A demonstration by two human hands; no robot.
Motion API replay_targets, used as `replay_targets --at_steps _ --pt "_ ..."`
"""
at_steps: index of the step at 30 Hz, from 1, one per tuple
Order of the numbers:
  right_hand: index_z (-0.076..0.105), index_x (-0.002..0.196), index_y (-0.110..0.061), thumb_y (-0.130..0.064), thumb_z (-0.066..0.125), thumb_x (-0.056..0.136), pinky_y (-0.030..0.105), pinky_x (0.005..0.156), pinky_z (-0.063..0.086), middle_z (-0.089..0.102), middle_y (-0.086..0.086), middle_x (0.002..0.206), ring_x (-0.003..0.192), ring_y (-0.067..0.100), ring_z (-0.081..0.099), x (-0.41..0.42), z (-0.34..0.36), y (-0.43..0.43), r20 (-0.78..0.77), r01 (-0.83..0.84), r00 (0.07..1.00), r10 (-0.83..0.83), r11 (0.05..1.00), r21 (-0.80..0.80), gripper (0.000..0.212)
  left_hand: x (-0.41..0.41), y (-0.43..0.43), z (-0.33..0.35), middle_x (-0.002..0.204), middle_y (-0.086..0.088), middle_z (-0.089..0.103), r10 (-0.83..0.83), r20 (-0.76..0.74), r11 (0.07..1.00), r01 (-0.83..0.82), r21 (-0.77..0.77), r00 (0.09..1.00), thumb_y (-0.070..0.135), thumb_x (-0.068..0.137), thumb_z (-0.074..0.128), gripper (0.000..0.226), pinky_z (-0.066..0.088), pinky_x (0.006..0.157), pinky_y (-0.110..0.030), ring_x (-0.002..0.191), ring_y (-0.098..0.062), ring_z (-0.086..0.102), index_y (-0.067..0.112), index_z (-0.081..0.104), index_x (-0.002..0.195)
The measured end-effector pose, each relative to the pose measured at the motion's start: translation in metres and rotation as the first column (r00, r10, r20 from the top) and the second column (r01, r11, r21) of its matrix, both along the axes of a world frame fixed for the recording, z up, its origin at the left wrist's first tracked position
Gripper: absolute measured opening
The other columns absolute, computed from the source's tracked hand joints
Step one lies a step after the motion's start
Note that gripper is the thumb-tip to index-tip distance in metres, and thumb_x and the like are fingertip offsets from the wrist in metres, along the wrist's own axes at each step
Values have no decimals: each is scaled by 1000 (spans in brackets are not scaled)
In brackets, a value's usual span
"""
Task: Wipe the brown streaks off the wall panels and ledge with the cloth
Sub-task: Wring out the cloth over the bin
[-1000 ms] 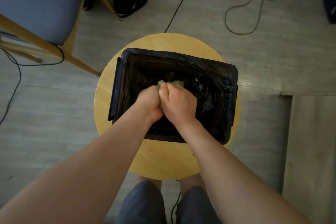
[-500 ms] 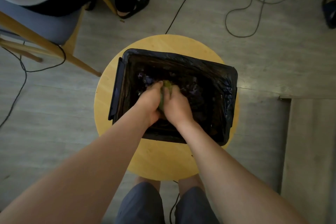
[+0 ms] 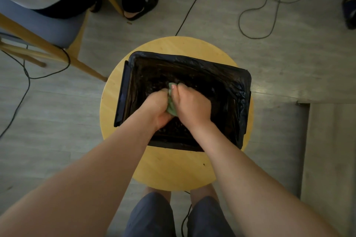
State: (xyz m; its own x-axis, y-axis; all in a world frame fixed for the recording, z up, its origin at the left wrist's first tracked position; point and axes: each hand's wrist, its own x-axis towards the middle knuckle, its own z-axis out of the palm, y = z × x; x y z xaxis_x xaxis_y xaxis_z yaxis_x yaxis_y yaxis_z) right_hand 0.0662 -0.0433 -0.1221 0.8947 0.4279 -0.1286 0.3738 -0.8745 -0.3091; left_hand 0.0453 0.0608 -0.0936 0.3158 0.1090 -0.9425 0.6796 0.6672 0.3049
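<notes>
A green cloth (image 3: 171, 102) is squeezed between both my hands over a black bag-lined tub (image 3: 238, 86) that stands on a round wooden stool (image 3: 169, 171). My left hand (image 3: 157, 107) grips the cloth from the left with curled fingers. From the right, my right hand (image 3: 190, 102) grips it too, thumb up. Only a narrow strip of cloth shows between the fists. No wall panels or brown streaks are in view.
A seated person's leg and black sandal (image 3: 140, 3) and a wooden chair (image 3: 48, 44) are at the upper left. Cables (image 3: 256, 5) trail over the grey floor. A raised grey ledge (image 3: 331, 159) runs along the right edge. My knees (image 3: 179, 215) are below the stool.
Both hands dipped lower into the tub with the cloth, then rose a little and kept wringing it. The view tilted, bringing more of the seated person into sight.
</notes>
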Motion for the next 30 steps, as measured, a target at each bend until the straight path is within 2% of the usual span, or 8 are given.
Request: replay_targets --at_steps 4,7,9,14,19,24,27,30 --pt "62 109 -14 -49 24 110 43 72 53 63 12 111 99 35 63 13 -14 -26 -229 281 936 -267 959 33 52 -3 5 3 118 -10 69 -277 -18 949 276 151 961 34 106 48 30 61 87 -51 103 -28 67 17 63 126" --pt "53 134 -14 -45 24 110 46 102 41 43 21 147 135 39 41 15 -11 -34 -500 543 720 -481 839 -26 48 -8 14 -4 137 -8 45 -685 -204 526 669 525 699 36 103 53 42 59 93 -47 97 -28 61 25 49 143" --pt "50 136 -12 -41 30 111 41 95 40 47 18 142 132 37 46 11 -6 -30 -608 630 626 -488 776 26 44 -10 13 -7 147 -10 32 -810 -259 273 730 626 526 27 98 56 54 53 101 -48 109 -36 59 32 41 150" --pt "67 113 -22 -49 38 109 41 85 58 71 3 103 96 21 69 0 11 -28 -800 632 532 -276 759 158 40 -6 -2 -13 157 -13 29 -953 -175 119 839 531 247 35 84 71 92 44 112 -45 136 -37 44 40 19 160" --pt "64 105 -19 -52 39 108 45 69 57 71 8 101 84 24 69 5 19 -39 -761 722 550 -344 653 227 42 -11 3 -3 104 -2 67 -874 -87 316 694 647 479 19 87 72 33 49 65 -25 88 -17 65 19 61 118" --pt "49 144 -28 -66 35 103 38 87 55 61 3 133 112 21 61 8 15 -42 -886 720 352 -302 692 50 57 -19 -2 8 116 -19 71 -345 312 928 273 252 885 -5 80 53 41 59 96 -51 107 -34 70 6 64 117" --pt "58 138 -34 -67 35 103 46 93 60 70 -1 127 113 20 69 7 24 -38 -961 813 237 -140 570 117 53 -18 -6 11 125 -25 68 -65 398 997 73 -4 915 -15 73 43 60 58 97 -47 116 -38 68 -2 61 128" --pt "67 127 -22 -50 46 107 46 91 62 76 5 117 104 22 75 13 28 -38 -959 855 265 -102 485 185 40 -22 -9 7 121 -20 68 -187 335 974 130 185 924 -3 66 54 60 59 95 -46 115 -37 67 9 59 125"
